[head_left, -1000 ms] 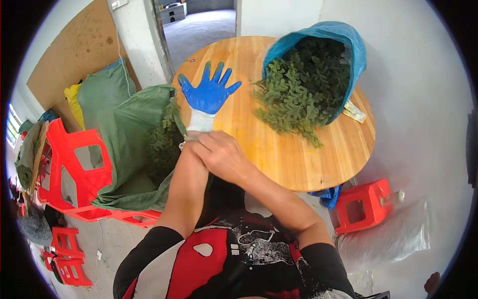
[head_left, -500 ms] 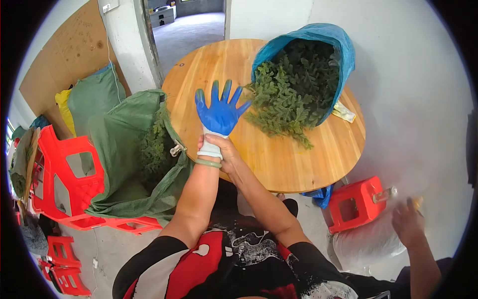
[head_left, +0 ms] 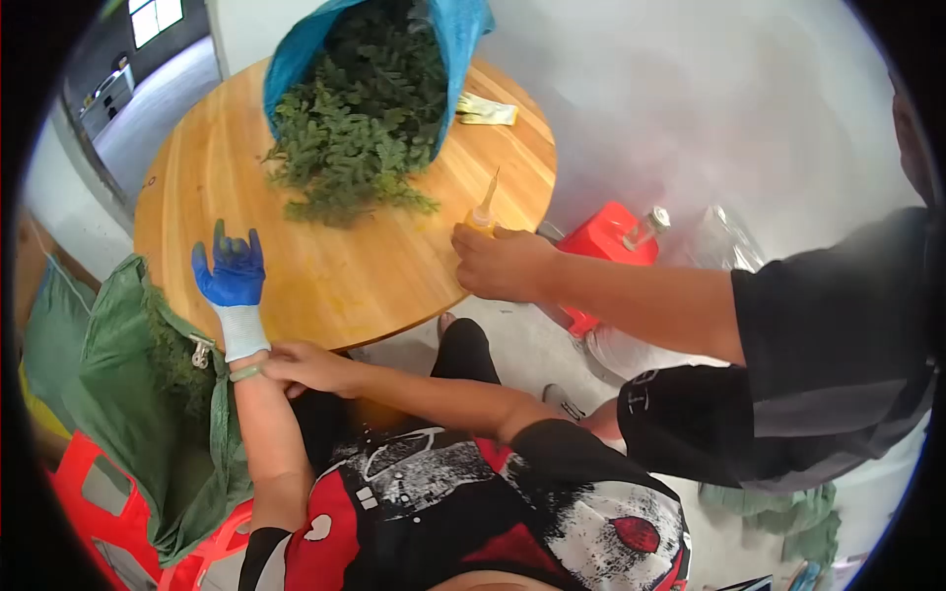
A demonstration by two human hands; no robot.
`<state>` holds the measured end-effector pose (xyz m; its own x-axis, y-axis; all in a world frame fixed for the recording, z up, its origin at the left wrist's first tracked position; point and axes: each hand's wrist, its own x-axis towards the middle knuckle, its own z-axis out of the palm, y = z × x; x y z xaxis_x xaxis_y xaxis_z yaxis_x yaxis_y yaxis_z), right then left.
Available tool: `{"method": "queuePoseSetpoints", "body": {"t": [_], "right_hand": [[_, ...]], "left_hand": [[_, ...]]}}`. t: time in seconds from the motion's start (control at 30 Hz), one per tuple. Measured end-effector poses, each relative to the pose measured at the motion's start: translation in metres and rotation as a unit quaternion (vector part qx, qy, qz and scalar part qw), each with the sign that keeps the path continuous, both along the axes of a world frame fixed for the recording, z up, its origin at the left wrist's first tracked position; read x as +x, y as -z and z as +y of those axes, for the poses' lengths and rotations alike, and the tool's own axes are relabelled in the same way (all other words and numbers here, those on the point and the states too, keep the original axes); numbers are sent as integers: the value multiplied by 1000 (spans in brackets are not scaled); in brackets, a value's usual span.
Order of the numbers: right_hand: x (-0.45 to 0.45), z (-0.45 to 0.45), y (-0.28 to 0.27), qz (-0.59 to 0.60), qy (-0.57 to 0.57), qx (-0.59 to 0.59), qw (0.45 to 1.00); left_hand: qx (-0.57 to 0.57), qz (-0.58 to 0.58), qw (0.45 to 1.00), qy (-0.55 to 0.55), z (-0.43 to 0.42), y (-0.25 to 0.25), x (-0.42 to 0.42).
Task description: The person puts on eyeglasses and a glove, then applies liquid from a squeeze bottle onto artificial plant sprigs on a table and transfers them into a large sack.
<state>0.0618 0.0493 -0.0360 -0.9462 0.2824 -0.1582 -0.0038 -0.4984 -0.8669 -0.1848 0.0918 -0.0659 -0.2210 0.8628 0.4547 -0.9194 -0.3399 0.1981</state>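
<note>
Two hands meet at one wrist, where we judge the step in hand to be settling a blue glove (head_left: 236, 288), worn on the left hand (head_left: 233, 266) over the near left part of the round worktop (head_left: 394, 266). To do this well, we would hold the gloved arm steady, lay the white cuff (head_left: 242, 330) flat and unrolled, and leave the pale green bracelet (head_left: 248, 371) below its edge, so that neither pinches or bunches the other. We note that the left hand holds nothing: its thumb and some fingers stand apart and raised, while others seem bent toward the palm. The bare right hand (head_left: 313, 370) lies against the inner side of that wrist at the bracelet, fingers curled; whether they pinch the bracelet or merely rest on it, we cannot tell. Farther back on the worktop we find a blue bag (head_left: 457, 59) on its side, green foliage (head_left: 350, 158) spilling from its mouth. At the right edge, a co-worker's hand (head_left: 503, 262) grasps a yellow bottle (head_left: 480, 219), its thin nozzle pointing upward, well apart from the glove.
</note>
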Motion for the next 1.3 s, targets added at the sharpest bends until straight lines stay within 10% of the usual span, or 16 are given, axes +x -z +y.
{"method": "queuePoseSetpoints", "body": {"t": [0.2, 0.3, 0.5, 0.67, 0.93, 1.03, 1.2, 1.3], "right_hand": [[86, 18, 12, -94, -49, 160, 982], [142, 17, 60, -66, 89, 261, 959], [251, 79, 22, -202, 557, 370, 715], [250, 152, -5, -215, 545, 506, 633], [197, 194, -4, -248, 427, 575, 652], [180, 205, -7, -244, 415, 314, 819], [207, 194, -17, -62, 471, 299, 827], [218, 180, -25, 34, 475, 188, 859]], "left_hand": [[-34, 106, 989, -98, -23, -36, 26], [-242, 241, 890, -301, -32, -54, 77], [-280, 373, 832, -301, -60, -48, 123], [-286, 431, 804, -294, -60, -48, 151], [-306, 445, 806, -242, -76, -29, 153], [-331, 422, 796, -281, -100, -37, 134], [-372, 517, 671, -380, -105, -57, 115], [-264, 755, 402, -447, -92, -60, 95]]}}
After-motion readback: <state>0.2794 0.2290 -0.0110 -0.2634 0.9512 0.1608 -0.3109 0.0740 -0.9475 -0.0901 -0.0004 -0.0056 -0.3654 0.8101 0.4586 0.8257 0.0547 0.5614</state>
